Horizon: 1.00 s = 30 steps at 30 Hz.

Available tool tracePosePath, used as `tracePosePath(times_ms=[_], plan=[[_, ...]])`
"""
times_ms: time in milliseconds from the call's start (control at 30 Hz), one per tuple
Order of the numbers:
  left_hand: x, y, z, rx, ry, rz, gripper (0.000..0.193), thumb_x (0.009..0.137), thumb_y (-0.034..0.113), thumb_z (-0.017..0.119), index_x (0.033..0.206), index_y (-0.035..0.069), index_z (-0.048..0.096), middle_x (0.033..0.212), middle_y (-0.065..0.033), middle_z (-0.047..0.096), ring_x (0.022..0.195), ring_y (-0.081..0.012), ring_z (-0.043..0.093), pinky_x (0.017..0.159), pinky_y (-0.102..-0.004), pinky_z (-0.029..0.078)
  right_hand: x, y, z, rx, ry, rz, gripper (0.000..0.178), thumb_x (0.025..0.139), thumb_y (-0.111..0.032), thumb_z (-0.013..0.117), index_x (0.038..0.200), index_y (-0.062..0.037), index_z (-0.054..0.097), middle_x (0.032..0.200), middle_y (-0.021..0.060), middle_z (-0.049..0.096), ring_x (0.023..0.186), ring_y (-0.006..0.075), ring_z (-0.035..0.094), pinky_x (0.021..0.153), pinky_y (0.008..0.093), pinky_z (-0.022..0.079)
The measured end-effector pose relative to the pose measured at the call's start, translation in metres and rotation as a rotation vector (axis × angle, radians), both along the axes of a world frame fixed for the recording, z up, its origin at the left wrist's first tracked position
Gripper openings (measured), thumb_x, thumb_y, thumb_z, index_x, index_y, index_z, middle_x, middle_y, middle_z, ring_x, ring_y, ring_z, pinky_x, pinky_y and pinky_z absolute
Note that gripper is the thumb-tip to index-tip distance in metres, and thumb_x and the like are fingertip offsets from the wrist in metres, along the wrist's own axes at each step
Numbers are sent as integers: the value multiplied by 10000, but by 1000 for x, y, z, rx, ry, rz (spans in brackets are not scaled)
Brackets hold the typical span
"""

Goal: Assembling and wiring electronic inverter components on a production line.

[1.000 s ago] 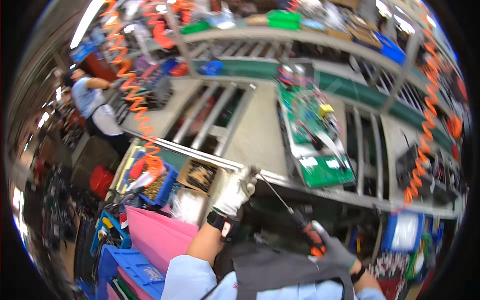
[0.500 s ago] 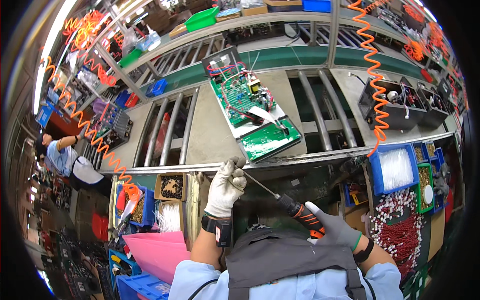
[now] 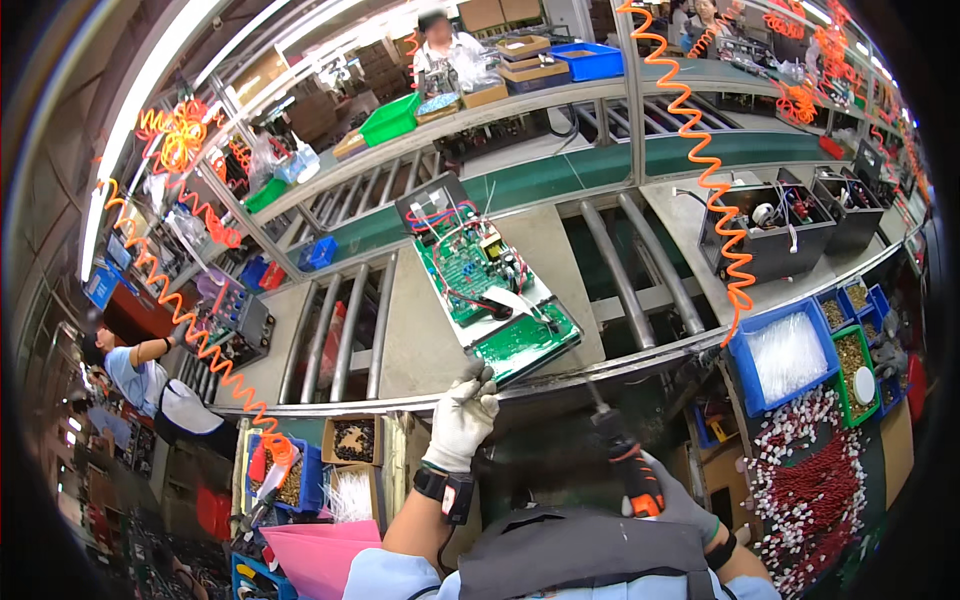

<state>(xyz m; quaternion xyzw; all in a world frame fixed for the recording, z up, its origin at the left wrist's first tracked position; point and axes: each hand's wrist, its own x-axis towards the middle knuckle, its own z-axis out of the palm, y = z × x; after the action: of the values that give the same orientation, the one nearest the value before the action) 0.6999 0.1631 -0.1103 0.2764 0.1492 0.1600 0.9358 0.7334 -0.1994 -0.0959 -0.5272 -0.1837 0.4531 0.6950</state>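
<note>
My left hand (image 3: 463, 425), in a white glove with dark fingertips, is raised by the near edge of the bench. Its fingers are curled together in a pinch, and whatever they hold is too small to make out. Just beyond those fingertips lies a green circuit board assembly (image 3: 470, 265) with coloured wires and a white ribbon, its near end a green panel (image 3: 525, 340) at the bench edge. My right hand (image 3: 680, 500), gloved in grey, grips a black and orange power screwdriver (image 3: 628, 468). The bit points away from me, apart from the left hand and the board.
Metal rollers (image 3: 350, 330) flank the board's plate. Dark metal housings (image 3: 770, 230) stand at the right, behind an orange coiled hose (image 3: 715, 190). A blue bin of white strips (image 3: 788, 355) and red-and-white wire leads (image 3: 815, 480) lie near right. At left are a screw box (image 3: 354, 440) and pink sheets (image 3: 320, 550).
The screwdriver's bit has swung away from my left fingertips and now points forward. My left hand stays pinched near the board. The view has tilted up, showing people across the line.
</note>
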Motion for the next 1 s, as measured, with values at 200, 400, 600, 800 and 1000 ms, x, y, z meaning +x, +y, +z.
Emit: tracePosePath(times_ms=[200,400,600,800,1000], plan=[[47,-28,52,2103,534,53,714,719,426,763,1240,-3,531,955,-169,595,888,-318,597,804,-374,498,-12,-37,-29,-116,70,-297,914,700,-10,752,1462,-60,251,966,64,563,807,123,589,718,272,512],[79,-20,37,2704,611,-53,474,716,191,680,1154,31,598,979,-169,606,945,-325,608,764,-449,499,-11,-44,-53,-93,59,-270,937,692,-8,744,1474,-63,231,920,64,568,764,119,585,699,265,507],[123,30,107,2328,715,-471,356,743,329,660,989,73,693,847,-140,682,834,-289,676,762,-402,528,27,-23,-43,-176,71,-103,972,688,-25,750,1492,-104,211,868,58,571,688,110,580,614,262,502],[145,94,121,1973,743,-683,417,713,347,750,997,44,712,846,-102,704,765,-220,647,733,-329,498,66,8,-59,-322,-191,-17,1020,677,-216,810,1499,-123,214,1014,118,604,820,165,614,743,297,513],[146,94,107,2012,688,-647,359,767,333,739,981,46,706,750,-69,674,672,-157,623,643,-302,485,78,38,-56,-375,-432,-42,1034,677,-265,807,1504,-121,204,1159,150,613,993,235,611,905,326,462]])
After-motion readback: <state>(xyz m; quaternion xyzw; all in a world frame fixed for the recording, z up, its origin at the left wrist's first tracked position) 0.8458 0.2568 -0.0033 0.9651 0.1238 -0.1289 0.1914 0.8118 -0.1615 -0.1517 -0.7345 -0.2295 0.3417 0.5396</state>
